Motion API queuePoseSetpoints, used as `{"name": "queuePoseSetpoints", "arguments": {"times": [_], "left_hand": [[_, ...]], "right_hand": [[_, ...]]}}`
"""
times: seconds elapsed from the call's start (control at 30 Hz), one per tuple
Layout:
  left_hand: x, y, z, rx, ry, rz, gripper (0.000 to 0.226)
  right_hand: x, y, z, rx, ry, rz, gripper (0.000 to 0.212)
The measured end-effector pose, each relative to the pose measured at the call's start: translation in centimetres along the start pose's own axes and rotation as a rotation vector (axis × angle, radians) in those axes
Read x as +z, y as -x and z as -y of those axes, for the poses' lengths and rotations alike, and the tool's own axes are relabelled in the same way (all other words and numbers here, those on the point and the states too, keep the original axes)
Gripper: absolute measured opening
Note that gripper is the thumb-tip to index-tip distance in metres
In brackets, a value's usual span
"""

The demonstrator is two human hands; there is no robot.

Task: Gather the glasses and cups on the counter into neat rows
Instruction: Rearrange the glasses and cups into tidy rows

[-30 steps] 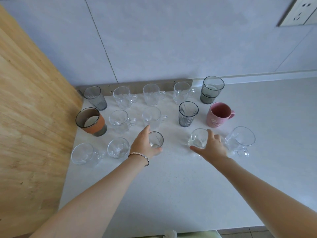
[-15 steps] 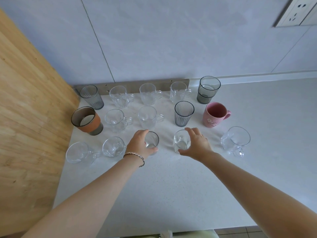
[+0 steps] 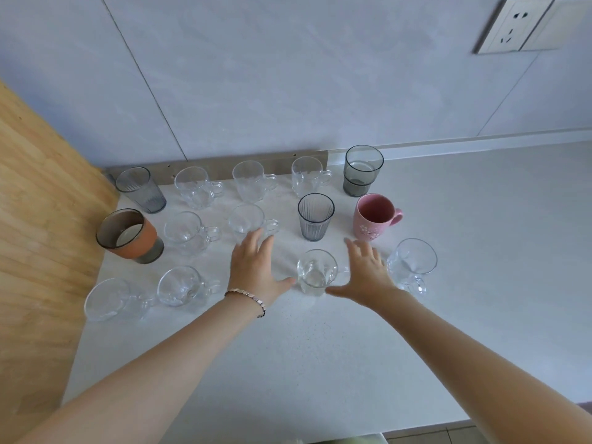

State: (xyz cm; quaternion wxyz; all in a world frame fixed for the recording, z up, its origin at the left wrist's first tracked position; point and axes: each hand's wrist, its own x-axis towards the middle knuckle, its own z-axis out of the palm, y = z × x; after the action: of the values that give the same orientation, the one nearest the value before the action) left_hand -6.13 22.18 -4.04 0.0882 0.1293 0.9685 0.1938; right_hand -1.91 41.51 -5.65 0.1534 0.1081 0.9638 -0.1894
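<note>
Glasses and cups stand in three rows on the white counter (image 3: 320, 363). In the front row a clear cup (image 3: 315, 272) stands between my hands. My left hand (image 3: 253, 267) lies flat with straight fingers, and its thumb tip touches the cup's left side. On the cup's right, my right hand (image 3: 365, 270) is spread open with its thumb by the base. Further right stands a clear mug (image 3: 411, 262), close behind my right hand. The pink mug (image 3: 374, 221) and a grey ribbed tumbler (image 3: 315, 216) stand in the middle row.
The back row holds a grey tumbler (image 3: 141, 189), three clear mugs and a smoky glass (image 3: 363, 169). An orange-sleeved glass (image 3: 128, 235) and two clear cups (image 3: 181, 286) stand at the left by a wooden panel (image 3: 38, 235). The wall is close behind.
My right hand slid its clear cup to the left, then opened. My left hand let go of the small glass and spread its fingers; that glass is no longer visible on its own.
</note>
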Motion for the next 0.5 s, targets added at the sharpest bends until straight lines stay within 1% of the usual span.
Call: {"name": "queuePoseSetpoints", "arguments": {"times": [0.07,0.1,0.13,0.17,0.23,0.27,0.33,0.4,0.43,0.5], "left_hand": [[0.8,-0.6,-2.2,0.09,0.016,0.076,0.088],[1.3,-0.9,-3.1,0.112,0.003,0.147,0.09],[2.0,-1.2,-3.9,0.119,-0.016,0.213,0.091],[2.6,-1.5,-4.6,0.114,-0.041,0.263,0.093],[3.7,-1.9,-5.4,0.072,-0.082,0.338,0.092],[4.1,-2.0,-5.6,0.038,-0.084,0.359,0.09],[4.5,-2.2,-5.8,-0.017,-0.058,0.363,0.084],[4.6,-2.3,-5.9,-0.038,-0.034,0.343,0.081],[4.6,-2.3,-5.9,-0.044,-0.02,0.336,0.081],[4.6,-2.3,-5.9,-0.052,0.007,0.33,0.081]], "right_hand": [[-1.4,0.5,-2.5,0.1,-0.004,-0.171,0.082],[-2.1,0.6,-3.9,0.168,-0.025,-0.241,0.077],[-2.8,0.7,-5.3,0.249,-0.051,-0.274,0.077],[-3.4,0.8,-6.6,0.34,-0.087,-0.264,0.081],[-3.9,0.6,-8.5,0.496,-0.167,-0.158,0.093],[-3.9,0.4,-9.1,0.537,-0.191,-0.101,0.097],[-3.5,0.0,-9.4,0.54,-0.213,-0.053,0.095],[-3.1,-0.4,-9.4,0.489,-0.223,-0.085,0.089],[-3.0,-0.6,-9.4,0.448,-0.222,-0.092,0.088],[-3.0,-0.7,-9.4,0.317,-0.195,-0.037,0.09]]}}
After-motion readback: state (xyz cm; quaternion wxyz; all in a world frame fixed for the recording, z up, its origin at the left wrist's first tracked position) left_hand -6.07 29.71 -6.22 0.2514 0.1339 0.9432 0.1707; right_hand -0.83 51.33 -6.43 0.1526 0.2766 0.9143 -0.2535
